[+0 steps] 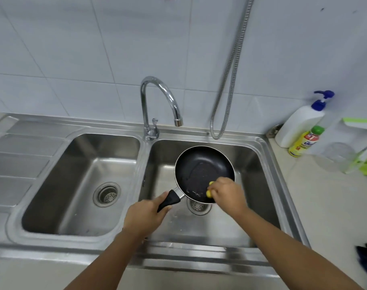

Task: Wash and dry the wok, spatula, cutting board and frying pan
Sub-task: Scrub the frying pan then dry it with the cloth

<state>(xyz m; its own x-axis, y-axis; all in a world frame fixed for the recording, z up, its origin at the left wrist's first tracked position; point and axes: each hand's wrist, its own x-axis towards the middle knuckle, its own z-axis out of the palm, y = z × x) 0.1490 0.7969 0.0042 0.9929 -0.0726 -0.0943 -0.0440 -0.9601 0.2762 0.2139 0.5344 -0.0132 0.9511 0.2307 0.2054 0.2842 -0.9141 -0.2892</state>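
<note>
A black frying pan (pixel 200 170) is held tilted over the right basin of the steel sink (pixel 260 155). My left hand (pixel 146 214) grips its black handle (pixel 168 200) at the lower left. My right hand (pixel 226 192) holds a yellow sponge (pixel 209 189) pressed against the pan's inner surface near its front rim; only small bits of the sponge show past my fingers. The pan partly covers the right basin's drain (pixel 198 207). The wok, spatula and cutting board are out of sight.
A chrome tap (pixel 157 97) arches between the basins with no water running. The left basin (pixel 84 185) holds nothing but its drain. A metal hose (pixel 230 76) hangs on the wall. Soap bottles (pixel 299 126) and a green-and-white rack (pixel 364 147) stand on the right counter.
</note>
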